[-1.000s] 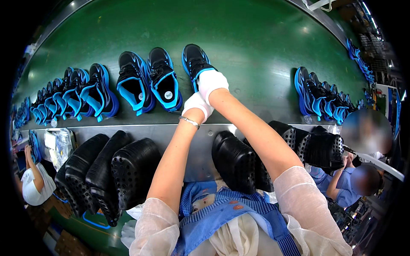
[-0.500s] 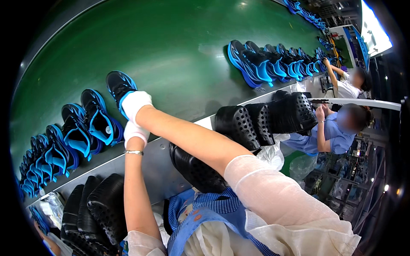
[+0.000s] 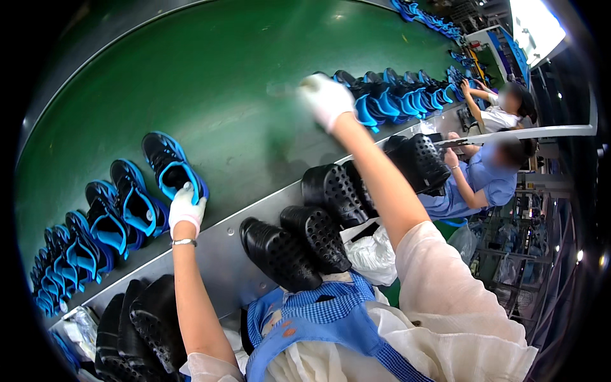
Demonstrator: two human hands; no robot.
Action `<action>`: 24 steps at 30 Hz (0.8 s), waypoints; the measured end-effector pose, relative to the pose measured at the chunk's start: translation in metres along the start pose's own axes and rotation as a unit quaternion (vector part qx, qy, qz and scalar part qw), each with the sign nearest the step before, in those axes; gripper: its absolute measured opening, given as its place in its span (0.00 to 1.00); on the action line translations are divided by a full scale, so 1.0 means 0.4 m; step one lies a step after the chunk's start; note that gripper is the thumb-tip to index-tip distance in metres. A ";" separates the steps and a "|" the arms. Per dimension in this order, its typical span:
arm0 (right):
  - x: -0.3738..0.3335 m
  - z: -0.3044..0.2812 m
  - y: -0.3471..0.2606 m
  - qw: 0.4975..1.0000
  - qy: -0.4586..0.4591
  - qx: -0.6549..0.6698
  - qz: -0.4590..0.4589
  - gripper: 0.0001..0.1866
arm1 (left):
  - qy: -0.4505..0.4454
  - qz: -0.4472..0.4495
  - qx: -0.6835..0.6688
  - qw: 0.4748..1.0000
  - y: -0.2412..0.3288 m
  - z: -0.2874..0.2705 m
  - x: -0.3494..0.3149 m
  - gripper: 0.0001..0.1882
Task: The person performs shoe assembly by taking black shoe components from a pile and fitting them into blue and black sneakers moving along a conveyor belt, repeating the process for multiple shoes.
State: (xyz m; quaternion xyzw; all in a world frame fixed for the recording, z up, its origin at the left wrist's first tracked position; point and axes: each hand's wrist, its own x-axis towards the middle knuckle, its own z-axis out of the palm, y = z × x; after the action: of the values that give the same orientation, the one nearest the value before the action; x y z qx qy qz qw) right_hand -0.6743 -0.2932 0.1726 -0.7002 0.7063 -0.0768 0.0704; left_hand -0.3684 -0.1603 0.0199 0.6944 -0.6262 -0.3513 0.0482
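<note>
Head: round-toed shoe, glossy green surface

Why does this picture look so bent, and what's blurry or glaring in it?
Head view: the wide fisheye lens bows the far edge of the green table; the right fingers are smeared with blur, while the left fingers look sharper; the bright panel at upper right is washed out to white.

No writing, number or sign can be read anywhere here. A small round pale label lies inside one black-and-blue shoe in the row on the left (any print on it is too small to make out).
</note>
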 end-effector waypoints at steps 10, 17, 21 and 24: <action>0.086 0.019 0.500 0.916 -0.021 -0.117 0.383 0.33 | 0.051 0.024 0.037 0.998 -0.049 0.056 0.015 0.19; 0.094 0.035 0.532 0.937 -0.114 0.009 0.331 0.40 | 0.086 0.033 0.049 0.995 -0.069 0.071 0.013 0.19; 0.089 0.077 0.484 0.958 -0.154 -0.107 0.218 0.24 | 0.070 0.031 0.043 0.996 -0.051 0.066 0.012 0.19; 0.070 0.111 0.357 0.978 -0.148 -0.063 0.131 0.21 | 0.087 0.044 0.035 0.995 -0.071 0.074 0.012 0.20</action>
State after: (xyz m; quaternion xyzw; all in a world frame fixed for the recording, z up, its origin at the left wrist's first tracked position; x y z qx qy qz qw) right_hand -0.8052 -0.3205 0.0997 -0.6083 0.7771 0.0817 0.1395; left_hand -0.3611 -0.1475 -0.0188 0.6952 -0.6618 -0.2646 0.0935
